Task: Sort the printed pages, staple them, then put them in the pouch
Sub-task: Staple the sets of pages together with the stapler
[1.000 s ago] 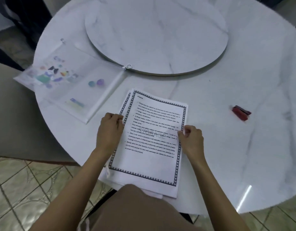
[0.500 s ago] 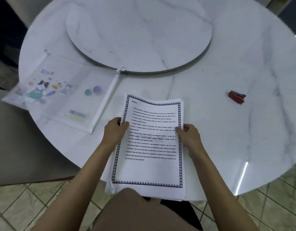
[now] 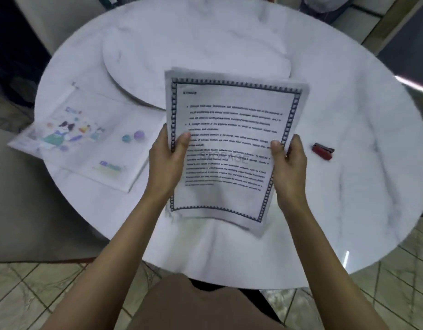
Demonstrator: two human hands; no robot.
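The printed pages (image 3: 231,148) are gripped at their side edges by the left hand (image 3: 168,160) and right hand (image 3: 289,163), raised above the counter (image 3: 348,198). Stapler (image 3: 322,151) is noted right of the pages, pouch (image 3: 86,139) left. Edges appear uneven; slippage is judged possible if the grip loosens.

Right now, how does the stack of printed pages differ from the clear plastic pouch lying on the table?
The stack of white printed pages with a dark patterned border is lifted off the table, pinched between the left hand and right hand; the clear plastic pouch with cartoon pictures lies flat on the white marble table, untouched. The pages are opaque with black text; the pouch is see-through with colourful drawings. Both are flat and rectangular.
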